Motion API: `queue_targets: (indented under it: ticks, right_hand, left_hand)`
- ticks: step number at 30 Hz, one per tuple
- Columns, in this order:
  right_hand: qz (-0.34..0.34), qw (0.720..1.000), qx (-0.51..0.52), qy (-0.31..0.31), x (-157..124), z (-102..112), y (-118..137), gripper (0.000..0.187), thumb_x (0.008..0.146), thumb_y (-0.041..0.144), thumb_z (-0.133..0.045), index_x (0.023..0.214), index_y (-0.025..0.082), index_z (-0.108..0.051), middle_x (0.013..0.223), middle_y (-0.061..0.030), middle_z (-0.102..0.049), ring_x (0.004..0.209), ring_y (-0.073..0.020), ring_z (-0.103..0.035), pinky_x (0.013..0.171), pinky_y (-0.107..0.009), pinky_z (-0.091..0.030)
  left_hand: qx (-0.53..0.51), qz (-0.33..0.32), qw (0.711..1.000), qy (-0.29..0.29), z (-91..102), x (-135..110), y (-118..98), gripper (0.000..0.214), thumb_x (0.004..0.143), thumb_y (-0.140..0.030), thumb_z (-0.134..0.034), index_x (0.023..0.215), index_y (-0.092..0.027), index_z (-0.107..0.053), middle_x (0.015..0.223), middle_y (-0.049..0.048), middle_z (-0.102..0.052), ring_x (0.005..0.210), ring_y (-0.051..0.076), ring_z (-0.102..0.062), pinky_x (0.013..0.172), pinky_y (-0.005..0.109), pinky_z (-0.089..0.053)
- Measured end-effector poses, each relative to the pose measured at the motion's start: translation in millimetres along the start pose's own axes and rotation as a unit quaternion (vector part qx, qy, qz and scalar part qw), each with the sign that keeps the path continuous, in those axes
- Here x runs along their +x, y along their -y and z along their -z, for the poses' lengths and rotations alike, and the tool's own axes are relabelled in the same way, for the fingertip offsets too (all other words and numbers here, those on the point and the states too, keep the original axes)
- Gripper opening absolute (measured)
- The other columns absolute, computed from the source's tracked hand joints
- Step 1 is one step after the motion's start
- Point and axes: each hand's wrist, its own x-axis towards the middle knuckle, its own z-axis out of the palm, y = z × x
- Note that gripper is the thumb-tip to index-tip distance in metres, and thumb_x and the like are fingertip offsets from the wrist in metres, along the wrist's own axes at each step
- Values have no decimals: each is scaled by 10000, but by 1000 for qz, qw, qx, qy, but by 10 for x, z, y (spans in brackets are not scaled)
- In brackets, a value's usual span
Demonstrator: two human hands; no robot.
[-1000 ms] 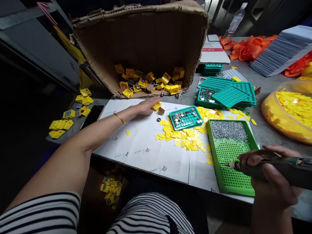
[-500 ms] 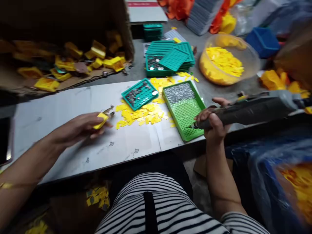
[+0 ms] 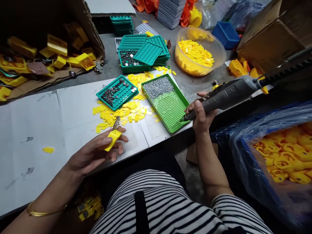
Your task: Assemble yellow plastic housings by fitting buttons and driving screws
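Note:
My left hand [image 3: 94, 151] pinches a small yellow plastic casing [image 3: 112, 139] between thumb and fingers, above the white board. A small metallic piece [image 3: 117, 122] sticks up from behind the casing. My right hand [image 3: 204, 118] is wrapped round a dark grey electric screwdriver [image 3: 225, 94]. Its bit points down into the lower right of a green perforated tray [image 3: 168, 109], and I cannot tell whether it touches a screw. Small silver screws [image 3: 161, 87] fill the far part of that tray. Beside it lie scattered flat yellow pieces [image 3: 117, 113] and a teal tray [image 3: 126, 97] of small dark round parts.
Left stands a cardboard box [image 3: 97, 42] of yellow casings. Stacked teal trays [image 3: 148, 53] and a clear tub [image 3: 200, 70] of yellow pieces stand at the back. A plastic-lined blue crate [image 3: 240, 146] of yellow toys is at right. One yellow piece [image 3: 48, 149] lies alone at left.
My view has swung to the right. My left hand has come closer to me and rightward with the casing, and a lone yellow piece now shows at left. The screwdriver's bit stays at the green tray.

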Motion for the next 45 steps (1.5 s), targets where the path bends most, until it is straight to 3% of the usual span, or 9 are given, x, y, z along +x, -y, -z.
queue_targets:
  ticks: [7,13,16,20,27,32,36,40,45]
  right_hand:
    - [1,999,11,-49,146,10,105,277,775,419,-669,954,241,-554,518,86,-462,386,-105,-461,430,-267,-435]
    - [-40,993,106,21,396,-231,418,224,774,403,-601,937,261,-540,509,82,-420,374,-111,-412,395,-275,-391]
    - [-89,981,162,62,538,-284,462,209,781,385,-580,954,273,-543,521,82,-421,379,-109,-382,410,-279,-409]
    - [-119,965,217,87,692,-244,416,214,766,392,-588,915,240,-560,493,87,-415,369,-90,-355,393,-243,-378]
    - [-102,956,272,40,977,50,595,145,834,310,-468,855,215,-575,481,90,-389,383,-77,-384,401,-223,-365]
    - [-86,961,263,5,947,301,586,158,771,361,-549,835,217,-558,474,102,-396,379,-66,-383,387,-208,-366]
    - [-81,984,159,-29,691,138,372,193,717,362,-634,854,258,-547,479,97,-431,368,-85,-383,385,-233,-380]
    - [-50,989,135,-33,563,-245,215,195,774,407,-613,871,264,-523,508,93,-429,403,-94,-433,444,-244,-429]
    - [-69,983,133,104,531,-288,197,407,754,600,-623,987,271,-565,842,16,-632,824,-160,-642,742,-307,-562]
  left_hand:
    - [-31,-49,990,131,-358,203,-36,366,773,-370,-665,1100,-216,-716,1272,96,-657,984,251,-667,692,294,-575]
    - [0,-105,963,246,-989,1159,-138,373,697,-384,-676,972,-148,-762,1273,98,-660,1342,278,-449,1145,380,-299]
    - [63,-75,937,336,-1099,1531,-203,407,636,-373,-723,965,-136,-752,1127,124,-716,1161,289,-596,1093,429,-354]
    - [105,-47,908,404,-1122,1682,-355,425,638,-360,-738,1004,-144,-728,1133,149,-702,1027,273,-654,774,345,-533]
    - [179,-31,895,407,-1075,1821,-547,455,617,-373,-757,998,-125,-733,1030,131,-703,920,215,-655,751,308,-532]
    - [304,-48,888,342,-1000,1854,-645,402,637,-354,-769,974,-139,-730,1094,135,-691,1048,241,-616,993,412,-417]
    - [415,-90,840,338,-1044,1776,-793,358,648,-331,-775,955,-151,-740,1302,146,-612,1262,288,-488,1058,396,-322]
    - [373,-111,852,350,-1134,1672,-841,508,572,-433,-796,967,-117,-740,1073,142,-696,950,278,-623,824,361,-446]
    - [337,-114,867,348,-1050,1537,-817,502,553,-435,-791,940,-118,-755,898,107,-706,815,243,-625,785,358,-473]
